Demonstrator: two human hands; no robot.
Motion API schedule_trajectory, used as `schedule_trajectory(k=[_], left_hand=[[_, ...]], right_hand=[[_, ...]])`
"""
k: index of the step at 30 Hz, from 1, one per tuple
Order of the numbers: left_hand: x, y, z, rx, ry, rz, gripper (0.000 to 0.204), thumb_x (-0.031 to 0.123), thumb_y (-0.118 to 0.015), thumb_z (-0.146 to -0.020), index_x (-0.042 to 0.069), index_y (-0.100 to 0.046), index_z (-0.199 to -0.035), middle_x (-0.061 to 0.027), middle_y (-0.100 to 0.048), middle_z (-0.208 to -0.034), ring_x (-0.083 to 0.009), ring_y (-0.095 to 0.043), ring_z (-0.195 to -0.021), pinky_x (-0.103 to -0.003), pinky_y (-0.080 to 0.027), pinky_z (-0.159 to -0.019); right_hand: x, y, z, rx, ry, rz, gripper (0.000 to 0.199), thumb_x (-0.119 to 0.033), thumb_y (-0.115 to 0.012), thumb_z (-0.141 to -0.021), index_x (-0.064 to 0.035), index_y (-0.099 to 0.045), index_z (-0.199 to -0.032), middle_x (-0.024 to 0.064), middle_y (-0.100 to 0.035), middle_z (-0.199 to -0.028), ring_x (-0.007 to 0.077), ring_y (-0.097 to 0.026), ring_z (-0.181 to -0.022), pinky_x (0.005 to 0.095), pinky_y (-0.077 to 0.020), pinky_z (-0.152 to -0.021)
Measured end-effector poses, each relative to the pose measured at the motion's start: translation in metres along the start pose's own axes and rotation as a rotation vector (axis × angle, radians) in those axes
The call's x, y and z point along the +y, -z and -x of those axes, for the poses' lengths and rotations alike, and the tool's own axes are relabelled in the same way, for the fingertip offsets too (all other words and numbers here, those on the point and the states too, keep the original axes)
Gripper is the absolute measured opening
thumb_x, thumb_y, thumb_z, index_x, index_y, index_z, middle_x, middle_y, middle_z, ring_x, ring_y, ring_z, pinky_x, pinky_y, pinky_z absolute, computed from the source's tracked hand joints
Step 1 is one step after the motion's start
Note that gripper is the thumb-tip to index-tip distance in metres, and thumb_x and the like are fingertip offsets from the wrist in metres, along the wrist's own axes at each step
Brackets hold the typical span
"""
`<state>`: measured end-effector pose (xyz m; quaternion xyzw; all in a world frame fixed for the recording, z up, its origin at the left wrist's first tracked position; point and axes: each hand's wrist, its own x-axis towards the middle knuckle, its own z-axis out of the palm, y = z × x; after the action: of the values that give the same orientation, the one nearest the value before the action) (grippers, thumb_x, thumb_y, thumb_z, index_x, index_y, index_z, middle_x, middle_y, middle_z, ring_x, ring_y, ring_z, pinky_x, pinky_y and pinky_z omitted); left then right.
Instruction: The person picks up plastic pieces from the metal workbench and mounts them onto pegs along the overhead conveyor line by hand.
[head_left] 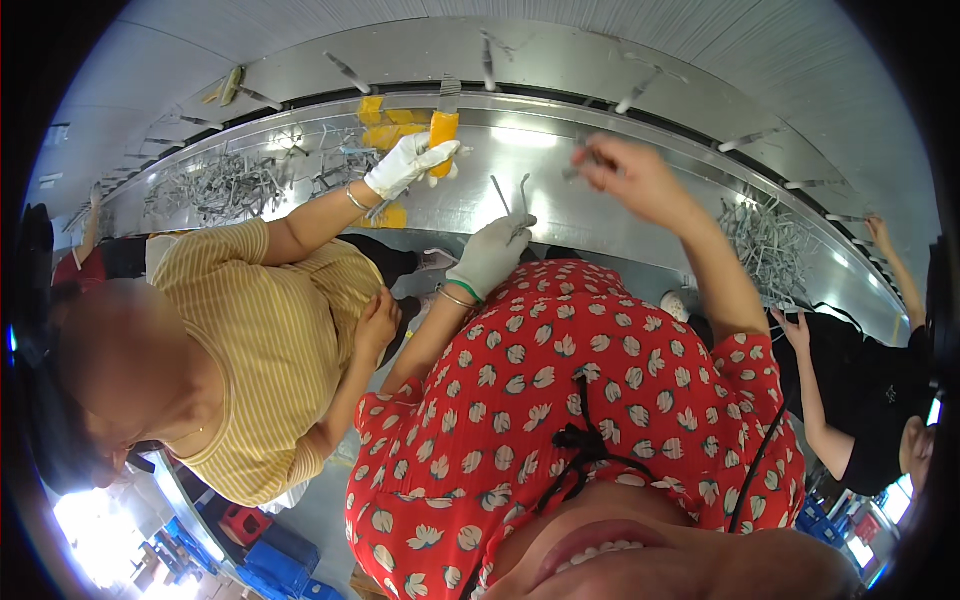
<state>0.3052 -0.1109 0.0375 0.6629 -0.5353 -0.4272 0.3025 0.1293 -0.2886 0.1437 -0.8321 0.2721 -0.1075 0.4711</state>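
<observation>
Two hands at a long curved steel bench, metal clips in reach.

The bench runs across the view under a pale panelled wall. On it lie two heaps of grey metal clips, one far left along the bench, one at its right. The gloved left hand pinches thin metal clips above the bench middle. The bare right hand, blurred, closes on a small metal piece. A neighbour's gloved hand grips an orange block.
</observation>
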Motion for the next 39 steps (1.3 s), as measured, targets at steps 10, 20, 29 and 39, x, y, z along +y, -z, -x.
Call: schedule_trajectory(k=[10, 20, 29, 39], left_hand=[[-0.023, 0.029, 0.016, -0.03, 0.137, 0.109, 0.03, 0.022, -0.056, -0.092, 0.005, -0.061, -0.117, -0.0186, -0.066, -0.107, -0.0338, -0.063, -0.102, -0.038, -0.048, -0.09], [-0.051, 0.063, 0.026, -0.002, 0.121, 0.143, 0.03, 0.023, -0.055, -0.094, 0.003, -0.062, -0.114, -0.0173, -0.065, -0.111, -0.0314, -0.063, -0.104, -0.035, -0.047, -0.092], [-0.065, 0.124, 0.029, -0.048, -0.016, 0.072, 0.032, 0.022, -0.052, -0.092, 0.002, -0.062, -0.115, -0.017, -0.065, -0.108, -0.0316, -0.063, -0.1, -0.037, -0.048, -0.09], [-0.094, 0.21, 0.042, 0.07, -0.012, 0.241, 0.036, 0.022, -0.053, -0.094, 0.002, -0.059, -0.123, -0.017, -0.066, -0.111, -0.0281, -0.066, -0.1, -0.036, -0.05, -0.089]], right_hand=[[-0.068, -0.002, -0.228, 0.071, 0.385, 0.48, 0.026, -0.025, -0.056, -0.092, -0.0036, -0.059, -0.107, 0.0246, -0.065, -0.097, 0.0406, -0.062, -0.092, 0.0476, -0.0482, -0.08], [-0.001, -0.002, -0.257, 0.041, 0.129, 0.735, 0.018, -0.023, -0.054, -0.092, -0.0092, -0.06, -0.103, 0.0142, -0.067, -0.09, 0.0362, -0.063, -0.088, 0.0488, -0.0478, -0.073], [-0.016, 0.01, -0.234, 0.054, 0.25, 0.936, 0.015, -0.017, -0.055, -0.091, -0.0048, -0.059, -0.099, 0.0187, -0.065, -0.087, 0.0399, -0.062, -0.087, 0.0496, -0.0473, -0.07], [-0.078, -0.02, -0.172, 0.331, 0.28, 1.209, 0.023, -0.01, -0.057, -0.086, -0.005, -0.06, -0.108, 0.0141, -0.066, -0.098, 0.0331, -0.061, -0.096, 0.0445, -0.0483, -0.081]])
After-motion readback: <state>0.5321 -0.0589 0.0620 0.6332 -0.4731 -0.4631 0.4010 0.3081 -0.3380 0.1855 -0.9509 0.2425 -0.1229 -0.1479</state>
